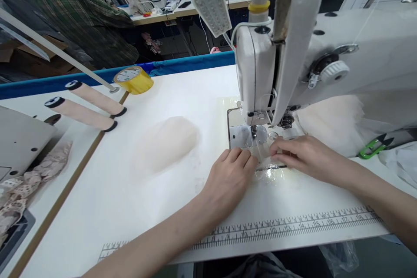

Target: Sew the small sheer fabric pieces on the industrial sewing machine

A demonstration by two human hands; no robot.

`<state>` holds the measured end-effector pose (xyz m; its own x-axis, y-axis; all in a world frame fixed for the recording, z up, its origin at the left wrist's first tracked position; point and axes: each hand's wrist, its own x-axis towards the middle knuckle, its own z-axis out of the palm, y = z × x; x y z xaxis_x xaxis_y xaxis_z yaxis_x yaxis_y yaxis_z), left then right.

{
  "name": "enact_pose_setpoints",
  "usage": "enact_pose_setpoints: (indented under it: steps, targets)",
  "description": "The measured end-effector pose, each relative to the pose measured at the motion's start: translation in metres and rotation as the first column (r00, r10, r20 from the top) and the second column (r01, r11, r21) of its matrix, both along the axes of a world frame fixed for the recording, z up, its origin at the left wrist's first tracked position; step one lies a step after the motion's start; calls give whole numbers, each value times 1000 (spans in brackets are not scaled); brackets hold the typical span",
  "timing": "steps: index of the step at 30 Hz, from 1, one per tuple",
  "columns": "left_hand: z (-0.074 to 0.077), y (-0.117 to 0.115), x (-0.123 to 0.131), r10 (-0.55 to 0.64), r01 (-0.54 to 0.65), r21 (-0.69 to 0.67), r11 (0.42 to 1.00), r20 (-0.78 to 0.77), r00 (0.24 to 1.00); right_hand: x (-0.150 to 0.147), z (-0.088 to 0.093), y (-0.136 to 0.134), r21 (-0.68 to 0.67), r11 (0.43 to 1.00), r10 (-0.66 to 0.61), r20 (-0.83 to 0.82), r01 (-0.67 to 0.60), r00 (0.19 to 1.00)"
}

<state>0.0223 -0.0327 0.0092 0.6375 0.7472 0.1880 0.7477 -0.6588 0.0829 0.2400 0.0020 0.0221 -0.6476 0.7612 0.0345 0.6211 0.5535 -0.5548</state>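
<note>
Just in front of the presser foot (253, 132) of a white sewing machine (256, 69), my left hand (230, 176) rests knuckles up, its fingers curled closed by the metal needle plate (239, 135). Whatever is under those fingers is hidden. To the right of the needle, my right hand (301, 154) pinches thumb and fingers together. Something thin and nearly see-through shows between the hands, too faint to name. A sheer pale piece of fabric (176, 143) lies on the white table (137, 200), left of the machine.
Right of the machine are pale sheer fabric (332, 115) and green thread snips (373, 145). Two thread cones (81, 115) and a yellow tape roll (133, 80) lie at left. A printed ruler (276, 231) runs along the front edge. Another person (81, 21) is behind.
</note>
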Motion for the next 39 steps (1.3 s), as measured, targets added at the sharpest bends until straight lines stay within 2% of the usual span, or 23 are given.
enact_pose_setpoints:
  steps: [2,4,8,11,15,17,20,22,23,25,26,28,30,32,39]
  targets:
    - [-5,8,-1,4,-3,-7,1000,74,997,-2,1,-1,-46,998,-36,-43,34,998]
    - [-4,14,-2,48,-25,-121,992,193,980,-3,2,-3,-29,999,-27,-56,25,998]
    - [10,22,-3,195,-58,-356,933,363,911,-5,-2,-5,81,997,25,-81,-18,996]
    - [19,28,-3,207,-46,-429,902,338,918,-6,-6,-4,223,971,-46,-181,87,982]
    - [22,39,-3,212,-62,-525,849,230,950,-9,-11,-2,393,890,-146,-231,230,962]
    - [22,43,-5,225,-40,-560,828,265,938,-11,-13,-1,410,879,-159,-232,245,960]
    - [20,44,-8,215,65,-609,790,375,902,-11,-14,-2,419,875,-161,-223,243,961]
    - [18,42,-11,163,112,-572,813,408,898,-10,-12,-4,411,883,-153,-204,226,967]
    - [16,39,-12,114,122,-508,852,409,905,-10,-11,-5,402,894,-133,-186,199,973]
    - [12,30,-13,-30,144,-288,947,367,930,-9,-9,-9,399,911,-59,-120,102,991]
    - [9,25,-13,-109,163,-146,976,318,942,-9,-7,-12,420,906,-14,-71,42,997]
    - [5,11,-11,-235,218,115,969,159,959,-9,-5,-16,503,862,50,35,-60,998]
    - [2,-1,-8,-217,210,294,932,-11,976,-10,-5,-20,593,798,69,91,-110,993]
    - [0,-11,-5,-164,184,346,920,-86,983,-11,-6,-22,627,767,90,99,-133,991]
    - [-6,-15,-9,-152,163,231,959,-65,986,-14,-9,-21,615,779,105,59,-119,993]
